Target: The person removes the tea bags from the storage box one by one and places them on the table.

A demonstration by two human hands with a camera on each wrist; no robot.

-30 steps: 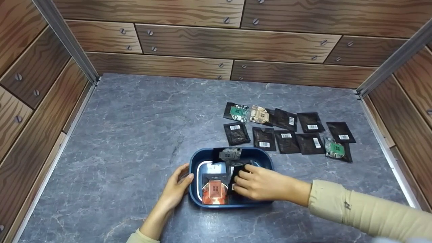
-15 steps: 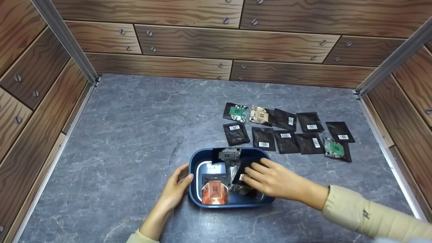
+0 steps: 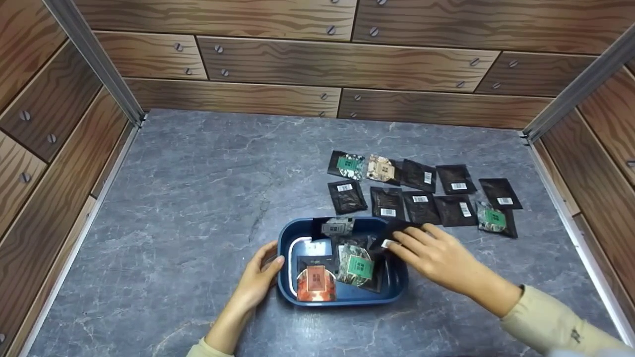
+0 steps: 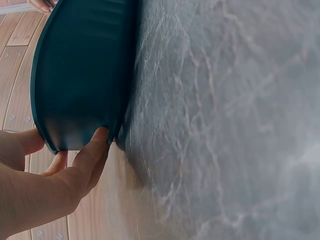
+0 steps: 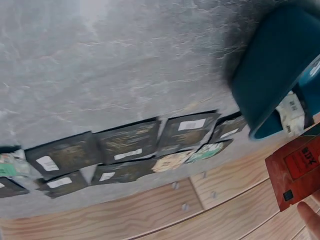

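A dark sachet point(image 3: 389, 232), its red front shown by the right wrist view, is held in the fingers of the right hand point(image 3: 436, 253); the thumb is hidden from the head view. In that view it is seen over the 2 o'clock part of the blue tub point(image 3: 357, 302); whether the rim is touched cannot be told. The tub is gripped at 9 o'clock by the left hand point(image 3: 258, 272), with the thumb at the rim and the fingers set against the outer wall.

The sachet is judged to be very light, thin and flexible, with a slick film that may be let slip if pinched weakly. It is best taken by a flat edge or corner, so that the filled middle is not crushed. The tub is judged to be stiff and light, easily slid, and well held by its rim.

Inside, a red-labelled sachet point(image 3: 316, 282) is seen toward 8 o'clock, a green-labelled sachet point(image 3: 360, 267) toward 4 o'clock. Loose sachets point(image 3: 421, 207) are spread beyond, from 12 to 2 o'clock.
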